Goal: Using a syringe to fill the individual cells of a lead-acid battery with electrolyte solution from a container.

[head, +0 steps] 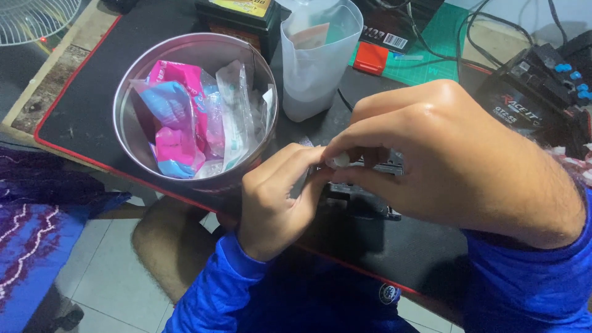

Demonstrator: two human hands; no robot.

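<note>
**Two hands closed over a small dark part at the desk edge**

At far left, a fan (34,18) is cut off by the frame, and a purple patterned cloth (31,228) is seen below the desk. A round metal tin (126,132) filled with pink, blue and clear wrappers (185,117) is set on the red-edged black mat (74,111). Behind it, a cloudy plastic jug (317,61) is cropped at the top. The left hand (271,203) is curled, its fingertips pressed to a small dark part (361,194) lying on the mat near the desk edge. The right hand (456,160) is pinched on a small white piece (339,161) above that part; what the piece is cannot be made out. Most of the part is hidden. At far right, a black battery (524,105) is partly cut off.
</note>
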